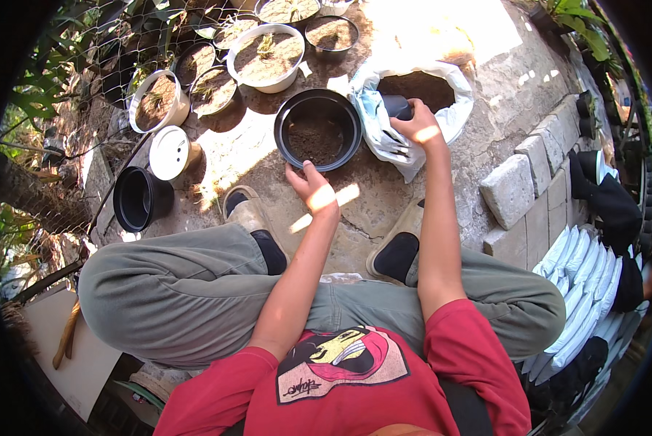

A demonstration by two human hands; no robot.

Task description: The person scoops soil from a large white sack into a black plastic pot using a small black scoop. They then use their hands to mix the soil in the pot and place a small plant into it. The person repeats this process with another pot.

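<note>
A round black plastic plant pot (318, 131) stands on the ground before me, with some dark soil (315, 139) in its bottom. My left hand (313, 188) grips its near rim, thumb over the edge. To the right is an open white plastic sack (459, 106) of dark brown soil (418, 87), its top rolled down. At the sack's mouth my right hand (420, 124) is closed around a small dark plastic container (396, 106), tilted on its side against the left part of the opening. The inside of that container is hidden.
Several pots of soil with small plants, among them a white pot (266, 59), stand beyond. An empty black pot (140, 197) and an overturned cream pot (170, 152) lie left. Concrete blocks (508, 191) and stacked white bags (577, 289) line the right. Wire mesh (94, 60) edges the left.
</note>
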